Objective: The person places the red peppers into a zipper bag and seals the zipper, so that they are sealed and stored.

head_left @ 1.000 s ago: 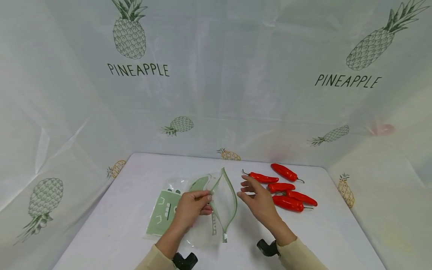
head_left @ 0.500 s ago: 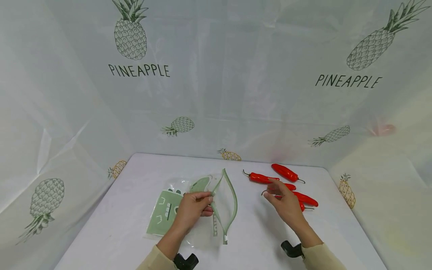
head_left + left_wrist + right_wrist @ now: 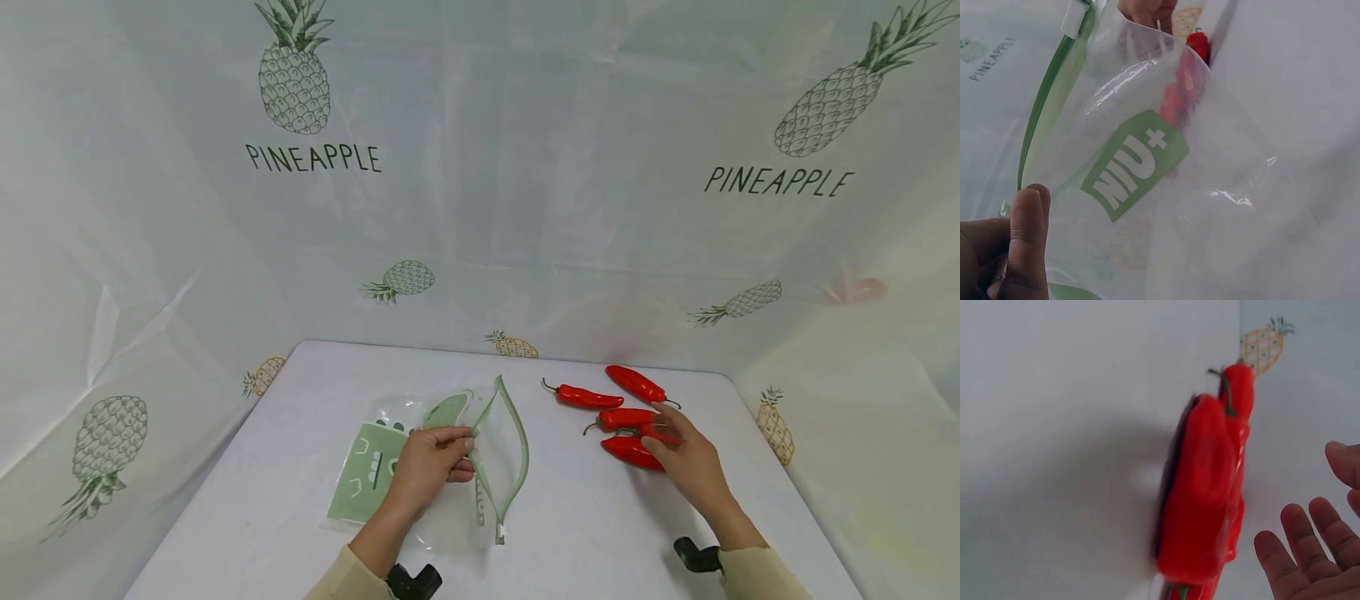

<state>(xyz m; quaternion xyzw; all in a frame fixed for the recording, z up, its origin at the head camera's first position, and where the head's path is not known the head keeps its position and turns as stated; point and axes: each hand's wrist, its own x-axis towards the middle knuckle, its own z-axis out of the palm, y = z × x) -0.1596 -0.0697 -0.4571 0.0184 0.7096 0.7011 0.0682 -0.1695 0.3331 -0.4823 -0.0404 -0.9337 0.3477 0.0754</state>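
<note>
One hand on the bag, one hand by the red peppers

A big pale sheet [image 3: 517, 200] hung behind and around everything, with pineapples and the word PINEAPPLE drawn on it. In front of it was a white table [image 3: 570, 533].

A clear bag [image 3: 1222, 162] was on the table, just left of the middle in the head view. It had a green picture [image 3: 356, 492] on it, and its green rim [image 3: 522, 458] stood wide open, facing right.

The person wore cream sleeves [image 3: 757, 575]. The left hand [image 3: 431, 458] pinched one side of the rim between thumb and finger. The right hand [image 3: 688, 454] was over the right end of the peppers. Its thumb was apart from its fingers, and the fingers were spread a little. I could not tell if they touched a pepper.

Five red peppers [image 3: 626, 419] lay close together on the right side of the table, well apart from the bag. Some had green stems. Each wrist had a small black thing [image 3: 696, 554] on it. A green label [image 3: 1132, 156] on the bag said NIU+. The smallest thing was the white zip slider [image 3: 1075, 19], at one end of the rim.
</note>
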